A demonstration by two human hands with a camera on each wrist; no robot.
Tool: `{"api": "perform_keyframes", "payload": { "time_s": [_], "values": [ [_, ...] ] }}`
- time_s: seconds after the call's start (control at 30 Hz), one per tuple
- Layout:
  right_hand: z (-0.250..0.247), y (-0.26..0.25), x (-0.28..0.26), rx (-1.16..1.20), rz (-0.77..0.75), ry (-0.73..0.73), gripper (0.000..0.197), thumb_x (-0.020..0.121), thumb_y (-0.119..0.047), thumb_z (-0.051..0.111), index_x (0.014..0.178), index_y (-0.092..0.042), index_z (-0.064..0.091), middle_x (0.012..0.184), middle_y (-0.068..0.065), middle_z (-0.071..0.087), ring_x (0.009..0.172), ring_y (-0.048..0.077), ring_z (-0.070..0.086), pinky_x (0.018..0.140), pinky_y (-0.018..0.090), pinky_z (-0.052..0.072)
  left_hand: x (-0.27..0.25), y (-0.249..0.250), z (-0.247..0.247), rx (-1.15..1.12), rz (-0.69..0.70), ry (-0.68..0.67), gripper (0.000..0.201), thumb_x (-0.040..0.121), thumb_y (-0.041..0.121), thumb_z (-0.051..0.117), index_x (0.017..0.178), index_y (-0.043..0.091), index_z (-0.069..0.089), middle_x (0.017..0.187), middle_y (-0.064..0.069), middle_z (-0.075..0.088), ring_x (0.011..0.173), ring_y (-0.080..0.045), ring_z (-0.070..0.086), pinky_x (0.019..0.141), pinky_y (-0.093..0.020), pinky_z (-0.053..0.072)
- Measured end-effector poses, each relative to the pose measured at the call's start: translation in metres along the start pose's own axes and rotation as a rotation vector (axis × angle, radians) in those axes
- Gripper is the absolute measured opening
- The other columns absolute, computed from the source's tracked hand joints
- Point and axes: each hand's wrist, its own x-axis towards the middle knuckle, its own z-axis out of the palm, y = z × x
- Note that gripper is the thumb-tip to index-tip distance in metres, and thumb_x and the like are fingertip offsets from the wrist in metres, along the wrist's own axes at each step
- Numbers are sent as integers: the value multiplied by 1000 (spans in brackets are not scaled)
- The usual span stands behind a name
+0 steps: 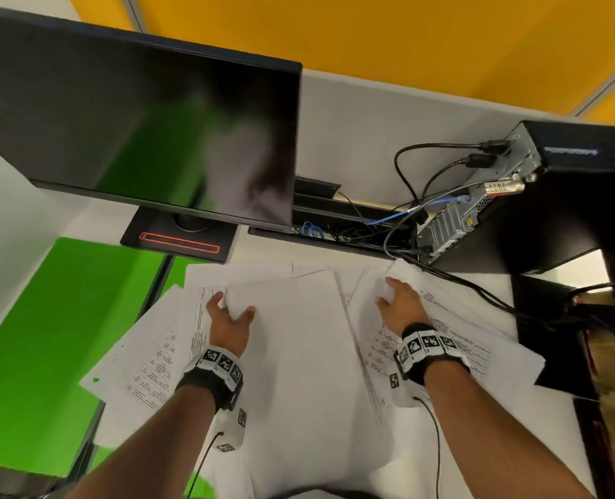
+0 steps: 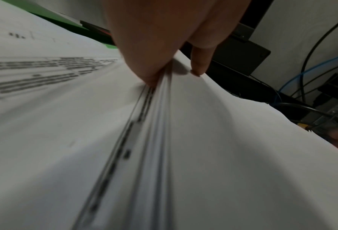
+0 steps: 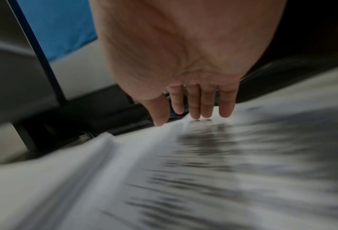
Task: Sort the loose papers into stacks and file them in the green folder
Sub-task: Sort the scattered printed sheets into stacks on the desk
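Loose white papers cover the desk. A blank-topped stack (image 1: pixel 298 336) lies in the middle, and my left hand (image 1: pixel 232 309) pinches its far left corner. The left wrist view shows the thumb (image 2: pixel 150 74) against the stack's edge (image 2: pixel 158 124) and a fingertip (image 2: pixel 199 66) on top. Printed sheets (image 1: pixel 460 336) fan out on the right. My right hand (image 1: pixel 388 293) is over them with straight fingers (image 3: pixel 195 107) reaching their far edge, holding nothing. The green folder (image 1: pixel 46 318) lies open at the left, partly under more printed sheets (image 1: pixel 147 354).
A dark monitor (image 1: pixel 136 120) on a black base (image 1: pixel 180 243) stands just behind the papers. A small computer box (image 1: pixel 514 196) with several cables (image 1: pixel 406 217) sits at the back right. The desk ends at a dark drop on the right.
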Motion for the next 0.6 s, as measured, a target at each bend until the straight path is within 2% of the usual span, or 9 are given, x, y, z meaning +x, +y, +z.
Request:
{"api": "perform_keyframes", "payload": {
  "time_s": [0.07, 0.13, 0.2, 0.27, 0.4, 0.5, 0.6],
  "values": [
    [-18, 41, -1, -200, 62, 12, 69, 90, -35, 58, 148, -17, 26, 152, 7, 30, 139, 28, 28, 113, 43, 29, -6, -3, 0, 29, 9, 9, 62, 85, 15, 66, 136, 14, 30, 127, -11, 58, 114, -30, 57, 101, -47, 44],
    [-30, 71, -8, -337, 50, -68, 81, 86, -44, 62, 150, -18, 19, 153, 4, 26, 137, 26, 29, 111, 43, 32, -9, -3, 0, 89, 32, 10, 55, 84, 18, 66, 132, 13, 40, 123, -9, 60, 112, -31, 57, 99, -45, 45],
    [-38, 89, -15, -406, -5, -118, 87, 82, -50, 63, 150, -21, 17, 147, 4, 29, 131, 26, 33, 106, 42, 37, -12, -4, 1, 123, 50, 18, 53, 83, 21, 67, 131, 14, 44, 122, -9, 60, 113, -31, 57, 99, -45, 45],
    [-42, 98, -21, -406, -2, -148, 91, 78, -52, 67, 149, -22, 20, 143, 6, 33, 131, 27, 33, 107, 41, 36, -14, -3, 1, 140, 69, 41, 52, 83, 21, 67, 130, 13, 46, 122, -9, 61, 113, -31, 57, 98, -42, 44],
    [-35, 106, -30, -251, 55, -160, 75, 77, -41, 74, 138, -21, 36, 140, 6, 41, 126, 27, 41, 105, 40, 39, -14, -4, 2, 152, 80, 64, 52, 83, 21, 68, 130, 13, 47, 123, -10, 62, 113, -30, 58, 97, -37, 43],
    [-28, 105, -36, -86, 98, -171, 61, 86, -34, 67, 138, -17, 38, 135, 9, 51, 120, 28, 53, 100, 38, 45, -13, -5, 3, 152, 85, 73, 54, 83, 21, 68, 131, 13, 46, 124, -9, 61, 114, -29, 57, 98, -36, 42],
    [-26, 106, -42, -81, 91, -160, 55, 91, -31, 59, 141, -19, 38, 142, 7, 49, 128, 29, 49, 105, 42, 42, -13, -5, 3, 167, 93, 65, 52, 82, 21, 68, 129, 12, 48, 122, -10, 62, 112, -31, 58, 97, -38, 44]
  ]
}}
